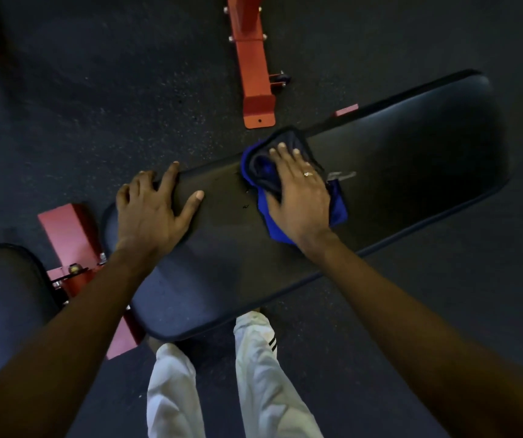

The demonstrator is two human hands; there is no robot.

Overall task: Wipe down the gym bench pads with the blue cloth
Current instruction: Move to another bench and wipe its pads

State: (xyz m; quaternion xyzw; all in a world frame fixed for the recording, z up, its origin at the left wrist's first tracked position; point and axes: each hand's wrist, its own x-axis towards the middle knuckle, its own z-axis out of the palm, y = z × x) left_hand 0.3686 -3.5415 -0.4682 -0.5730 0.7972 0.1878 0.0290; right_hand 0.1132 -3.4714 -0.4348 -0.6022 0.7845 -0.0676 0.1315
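Right hand [298, 197] is laid flat, fingers straight, on the blue cloth [277, 230], which is pressed against the middle of the long bench pad [412, 153]; left hand [149, 213] is spread, gripping nothing, at the pad's narrow end. Red frame members [254, 67] and a second pad [1, 295] are seen over dark speckled floor [96, 90].

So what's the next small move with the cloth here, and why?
Probably slide the blue cloth to the right along the long pad. The right hand presses it flat mid-pad, a pale mark sits just right of it, and a broad stretch of pad lies beyond. The left hand rests on the pad's other end, seemingly steadying it.
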